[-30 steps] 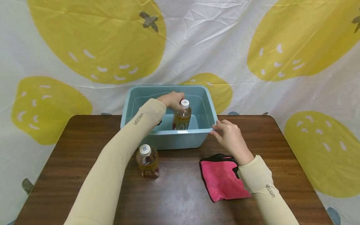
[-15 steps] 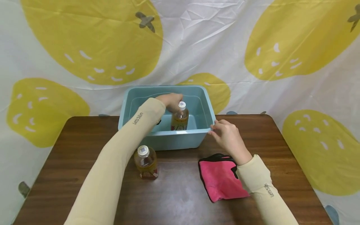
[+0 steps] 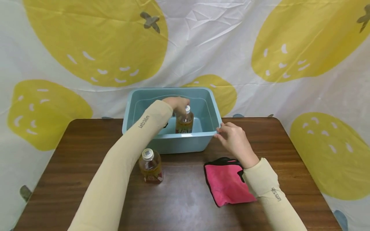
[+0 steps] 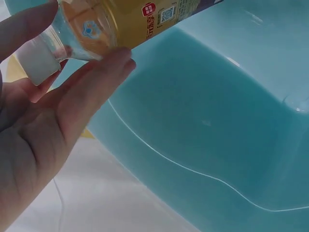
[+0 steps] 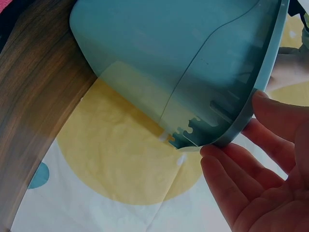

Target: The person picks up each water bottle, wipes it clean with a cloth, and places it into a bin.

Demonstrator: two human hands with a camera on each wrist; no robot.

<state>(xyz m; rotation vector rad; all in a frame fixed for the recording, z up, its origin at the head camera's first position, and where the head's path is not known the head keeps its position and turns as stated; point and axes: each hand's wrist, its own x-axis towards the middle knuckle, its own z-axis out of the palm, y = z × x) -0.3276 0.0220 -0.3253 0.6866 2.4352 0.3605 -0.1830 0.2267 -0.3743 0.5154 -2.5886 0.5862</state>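
While the right hand [image 3: 235,141] pinches the nearest corner of the blue tub [image 3: 182,146], the left hand [image 3: 178,104] reaches over the rim and holds a bottle [image 3: 184,125] standing upright inside, as seen from the head. I take the corner grip to be for steadying, since a light tub might slide with an arm leaning in. A second bottle [image 3: 151,171] stands on the table [image 3: 179,202] just beside the left sleeve [image 3: 122,157], and a pink cloth [image 3: 226,186] with dark edging lies below the right hand, partly hidden by that arm; both seem within easy reach.

Closer in, from the left wrist, thumb and fingers lie either side of the bottle's neck, near its white cap [image 4: 38,65]; the narrow part probably gives the handiest hold. How firmly they press, I cannot tell.

From the right wrist, thumb and fingertips close narrowly on the tub's rounded rim, the palm apart from it.
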